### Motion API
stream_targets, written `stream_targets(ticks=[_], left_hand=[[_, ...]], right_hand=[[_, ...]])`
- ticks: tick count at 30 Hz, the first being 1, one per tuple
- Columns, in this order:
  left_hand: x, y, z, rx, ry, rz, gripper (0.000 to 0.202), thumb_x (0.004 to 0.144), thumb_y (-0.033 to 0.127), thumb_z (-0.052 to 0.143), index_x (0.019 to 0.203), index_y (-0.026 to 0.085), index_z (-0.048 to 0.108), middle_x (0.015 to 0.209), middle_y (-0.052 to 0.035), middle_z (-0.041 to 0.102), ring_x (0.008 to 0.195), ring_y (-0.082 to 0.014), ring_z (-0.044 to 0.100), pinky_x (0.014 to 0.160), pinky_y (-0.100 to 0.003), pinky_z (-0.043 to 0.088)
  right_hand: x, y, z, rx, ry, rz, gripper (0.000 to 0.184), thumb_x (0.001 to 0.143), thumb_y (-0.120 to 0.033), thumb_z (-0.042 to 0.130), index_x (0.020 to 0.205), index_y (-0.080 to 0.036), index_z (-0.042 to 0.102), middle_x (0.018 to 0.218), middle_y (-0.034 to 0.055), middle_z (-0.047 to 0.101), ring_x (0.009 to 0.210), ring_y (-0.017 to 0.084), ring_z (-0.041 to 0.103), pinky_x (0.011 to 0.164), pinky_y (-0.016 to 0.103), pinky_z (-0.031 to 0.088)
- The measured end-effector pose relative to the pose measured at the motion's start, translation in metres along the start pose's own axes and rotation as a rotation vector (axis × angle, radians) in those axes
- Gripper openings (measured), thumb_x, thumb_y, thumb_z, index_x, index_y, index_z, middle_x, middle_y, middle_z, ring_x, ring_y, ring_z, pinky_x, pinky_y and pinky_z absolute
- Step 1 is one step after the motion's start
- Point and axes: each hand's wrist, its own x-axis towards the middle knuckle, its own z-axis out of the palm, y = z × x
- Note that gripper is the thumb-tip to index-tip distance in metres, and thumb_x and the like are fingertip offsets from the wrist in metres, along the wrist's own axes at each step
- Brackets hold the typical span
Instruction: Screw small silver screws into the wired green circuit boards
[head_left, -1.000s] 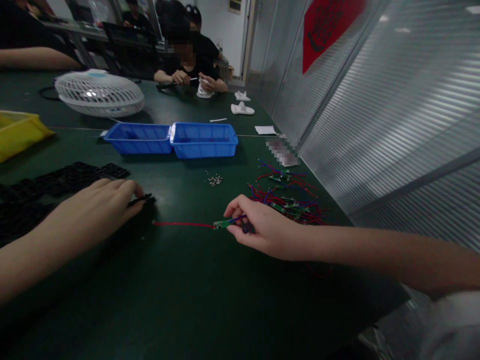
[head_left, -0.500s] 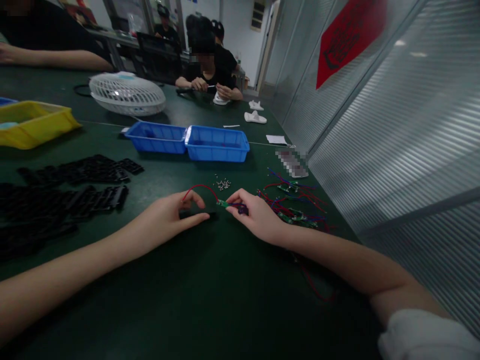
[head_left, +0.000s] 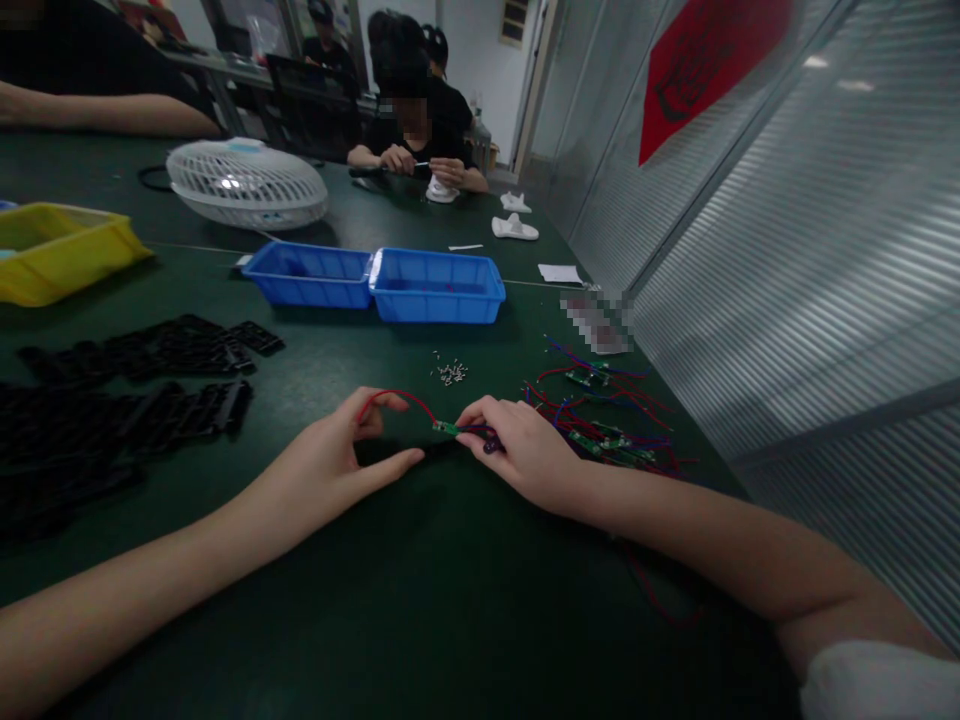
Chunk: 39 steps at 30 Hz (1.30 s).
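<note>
Pinched between the thumb and fingers of my right hand [head_left: 529,455] is a small green circuit board [head_left: 446,428]. A red wire [head_left: 409,394] arcs from the board's left end over to my left hand [head_left: 337,450]. Dark wires run back under my right fingers, partly hidden. My left hand has its thumb and fingers spread apart; the wire's far end lies against its index finger, and I cannot tell whether it is touching. A dark part [head_left: 441,449] lies low between the hands, hard to make out against the table.
Small screws [head_left: 451,373] lie beyond my hands, with two blue bins [head_left: 439,312] behind them. More wired circuit boards [head_left: 611,440] are piled right. Black plastic parts [head_left: 124,430] cover the left, near a yellow bin [head_left: 75,270] and a white fan [head_left: 247,185]. A co-worker [head_left: 409,120] sits opposite.
My left thumb and fingers have spread wider apart. The circuit board and my right hand sit slightly lower in the picture, and the view has shifted a little.
</note>
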Motion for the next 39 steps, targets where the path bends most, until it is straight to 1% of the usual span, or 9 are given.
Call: stream_targets(ticks=[3,5,7,8,11,16,22,28,39], left_hand=[[-0.003,0.003,-0.011,0.011,0.253,-0.055,0.052,0.084,0.036,0.069,0.126,0.017,0.045,0.077,0.0040,0.048,0.066,-0.0108,0.052,0.060,-0.024,0.046],[-0.005,0.004,-0.017,-0.008,0.496,0.064,0.052,0.080,0.025,0.073,0.124,0.016,0.046,0.072,0.0065,0.042,0.058,-0.0072,0.043,0.054,-0.021,0.040],[-0.007,0.007,-0.019,0.028,0.581,0.189,0.048,0.081,0.020,0.072,0.122,0.017,0.048,0.069,0.0073,0.039,0.054,-0.0060,0.039,0.051,-0.020,0.036],[-0.008,0.010,-0.019,0.089,0.536,0.244,0.045,0.083,0.022,0.070,0.123,0.018,0.049,0.069,0.0064,0.040,0.055,-0.0070,0.041,0.051,-0.021,0.036],[-0.012,0.016,-0.013,0.384,0.245,0.384,0.043,0.093,0.033,0.058,0.131,0.017,0.046,0.082,-0.0015,0.055,0.070,-0.0154,0.052,0.062,-0.030,0.044],[-0.015,0.015,-0.007,0.596,0.065,0.509,0.022,0.096,0.022,0.051,0.116,0.021,0.060,0.084,-0.0038,0.058,0.073,-0.0187,0.051,0.065,-0.033,0.041],[-0.011,0.007,-0.009,0.555,0.064,0.513,0.028,0.095,0.034,0.055,0.118,0.019,0.060,0.087,-0.0045,0.057,0.077,-0.0190,0.051,0.068,-0.033,0.041],[-0.009,0.004,-0.008,0.589,0.070,0.587,0.022,0.097,0.023,0.051,0.116,0.018,0.061,0.083,-0.0034,0.058,0.072,-0.0176,0.049,0.063,-0.032,0.038],[-0.009,-0.001,-0.004,0.566,0.065,0.561,0.019,0.099,0.024,0.048,0.107,0.019,0.064,0.078,-0.0020,0.057,0.071,-0.0168,0.050,0.062,-0.032,0.035]], right_hand=[[0.000,0.001,-0.002,0.018,0.021,-0.001,0.019,0.097,-0.033,0.050,0.107,-0.018,0.056,0.103,0.0045,0.066,0.093,0.018,0.058,0.083,0.031,0.042],[0.000,0.001,-0.003,0.019,0.028,-0.005,0.019,0.097,-0.033,0.051,0.107,-0.018,0.057,0.102,0.0049,0.065,0.092,0.018,0.057,0.082,0.031,0.043],[0.000,0.001,-0.002,0.024,0.039,-0.024,0.019,0.097,-0.032,0.051,0.107,-0.018,0.057,0.103,0.0050,0.065,0.092,0.018,0.056,0.082,0.031,0.044],[0.000,0.001,-0.002,0.027,0.046,-0.041,0.018,0.097,-0.030,0.050,0.108,-0.018,0.057,0.104,0.0052,0.065,0.093,0.018,0.055,0.083,0.031,0.044],[0.001,0.000,-0.001,0.030,0.045,-0.106,0.017,0.098,-0.027,0.047,0.110,-0.018,0.057,0.108,0.0056,0.066,0.097,0.018,0.054,0.087,0.032,0.043],[0.003,0.000,0.001,0.041,-0.010,-0.174,0.019,0.099,-0.029,0.047,0.109,-0.017,0.057,0.106,0.0055,0.066,0.096,0.018,0.055,0.086,0.032,0.044],[0.004,0.000,0.002,0.079,-0.013,-0.165,0.018,0.099,-0.029,0.047,0.109,-0.018,0.057,0.106,0.0055,0.066,0.094,0.017,0.054,0.084,0.031,0.044],[0.006,0.000,0.003,0.072,-0.010,-0.180,0.019,0.098,-0.027,0.047,0.111,-0.017,0.057,0.106,0.0055,0.066,0.094,0.017,0.055,0.085,0.031,0.044],[0.004,0.002,0.002,0.089,0.006,-0.166,0.024,0.097,-0.015,0.043,0.114,-0.020,0.059,0.113,0.0068,0.062,0.106,0.019,0.056,0.094,0.036,0.045]])
